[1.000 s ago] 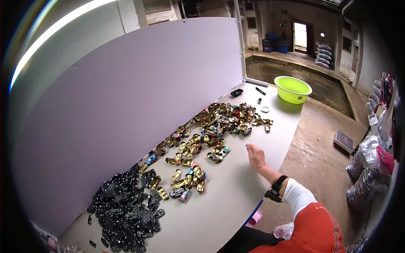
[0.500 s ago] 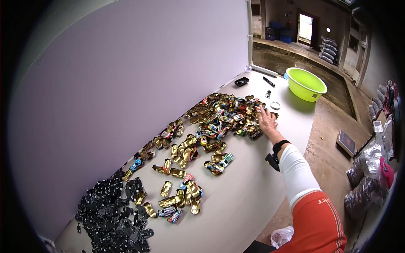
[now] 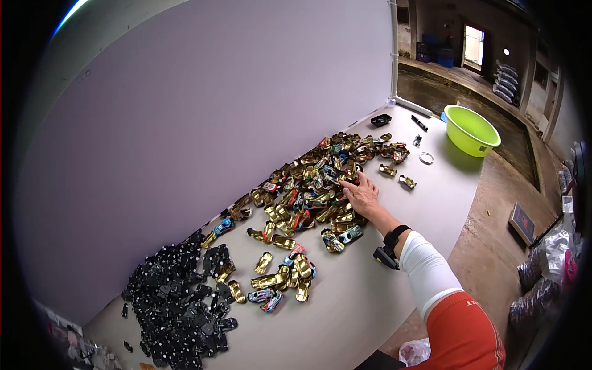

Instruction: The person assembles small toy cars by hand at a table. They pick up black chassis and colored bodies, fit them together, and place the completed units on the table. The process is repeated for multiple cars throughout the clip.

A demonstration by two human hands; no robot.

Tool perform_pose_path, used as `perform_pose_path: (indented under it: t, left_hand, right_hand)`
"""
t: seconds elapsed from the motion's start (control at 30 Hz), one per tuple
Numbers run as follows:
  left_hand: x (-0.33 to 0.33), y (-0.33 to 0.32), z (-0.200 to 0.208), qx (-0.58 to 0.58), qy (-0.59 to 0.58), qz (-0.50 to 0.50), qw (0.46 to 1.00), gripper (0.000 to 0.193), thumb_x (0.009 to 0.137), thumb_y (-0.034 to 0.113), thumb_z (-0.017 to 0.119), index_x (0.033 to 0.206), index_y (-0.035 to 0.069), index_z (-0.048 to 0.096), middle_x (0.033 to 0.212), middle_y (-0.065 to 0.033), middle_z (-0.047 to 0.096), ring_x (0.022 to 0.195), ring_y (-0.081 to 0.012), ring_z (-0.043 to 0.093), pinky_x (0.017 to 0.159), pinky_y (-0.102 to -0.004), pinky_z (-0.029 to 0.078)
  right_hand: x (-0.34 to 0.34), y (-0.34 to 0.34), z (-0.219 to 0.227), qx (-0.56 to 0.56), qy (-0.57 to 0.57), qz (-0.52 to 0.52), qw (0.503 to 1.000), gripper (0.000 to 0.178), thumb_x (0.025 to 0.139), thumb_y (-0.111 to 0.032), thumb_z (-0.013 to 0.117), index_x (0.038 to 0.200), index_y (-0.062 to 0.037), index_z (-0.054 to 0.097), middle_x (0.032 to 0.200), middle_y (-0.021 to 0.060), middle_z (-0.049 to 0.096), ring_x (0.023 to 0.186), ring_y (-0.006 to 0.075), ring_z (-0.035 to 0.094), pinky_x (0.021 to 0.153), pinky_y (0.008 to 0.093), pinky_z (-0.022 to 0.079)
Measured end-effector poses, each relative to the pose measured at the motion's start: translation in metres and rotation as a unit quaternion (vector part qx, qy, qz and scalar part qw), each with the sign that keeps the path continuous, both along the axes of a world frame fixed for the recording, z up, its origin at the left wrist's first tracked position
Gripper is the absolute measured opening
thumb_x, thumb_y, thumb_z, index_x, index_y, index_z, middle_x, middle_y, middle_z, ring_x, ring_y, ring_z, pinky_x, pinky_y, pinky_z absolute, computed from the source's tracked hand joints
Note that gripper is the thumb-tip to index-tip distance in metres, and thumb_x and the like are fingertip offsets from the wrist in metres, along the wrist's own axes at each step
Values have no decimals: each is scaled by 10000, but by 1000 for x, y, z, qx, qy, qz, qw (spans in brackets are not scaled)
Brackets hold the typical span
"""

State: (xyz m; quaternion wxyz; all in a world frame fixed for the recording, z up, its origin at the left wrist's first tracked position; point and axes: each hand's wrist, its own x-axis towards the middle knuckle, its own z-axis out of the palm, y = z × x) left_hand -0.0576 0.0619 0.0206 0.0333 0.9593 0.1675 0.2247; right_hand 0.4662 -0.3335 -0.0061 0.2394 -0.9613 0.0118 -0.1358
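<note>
My right hand point(image 3: 364, 196) rests against the near right side of a long heap of toy car bodies point(image 3: 308, 174), its fingers stretched and spread over them. The small bodies are mostly shiny gold, some painted red, blue or green. No car body sits gripped in the fingers. Left of the hand lies a smaller cluster of gold and coloured car bodies point(image 3: 285, 277). A heap of black toy car bases point(image 3: 179, 302) covers the table's left end. My left hand is out of sight.
The white table point(image 3: 351, 296) backs onto a pale panel point(image 3: 216, 92). At its far right stand a lime-green basin point(image 3: 472, 131), a black tray-like piece point(image 3: 381, 120), a black pen point(image 3: 419, 123) and a roll of tape point(image 3: 426, 158). Two gold cars point(image 3: 407, 181) lie apart nearby.
My right hand has come from the heap's far right end back toward the left and nearer, pushing car bodies closer together. A few cars now lie separate at the right. The view has shifted.
</note>
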Motion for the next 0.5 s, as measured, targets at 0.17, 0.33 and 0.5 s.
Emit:
perform_pose_path:
  t: [0.17,0.33,0.5]
  left_hand:
    - [-1,7,-10,-2,-10,-1,1000,334,753,191,638,1025,4,590,1090,-162,548,993,-369,488,885,-486,363]
    - [-2,7,-6,-17,-20,2,1000,334,744,195,647,1021,15,594,1089,-143,552,992,-367,484,888,-486,363]
    - [-3,8,-3,-27,-26,1,999,330,735,185,650,1011,12,595,1081,-141,556,1009,-368,478,879,-485,371]
  right_hand:
    - [-35,51,1,-32,-28,71,997,303,869,-365,492,1167,-361,548,1335,123,341,1239,297,293,969,500,222]
    - [-62,88,-1,-58,-21,110,992,302,863,-370,501,1149,-297,565,1256,113,423,1227,285,309,955,507,237]
    - [-86,113,0,-71,-17,159,985,318,863,-387,490,1145,-264,568,1235,101,438,1197,291,340,929,510,263]
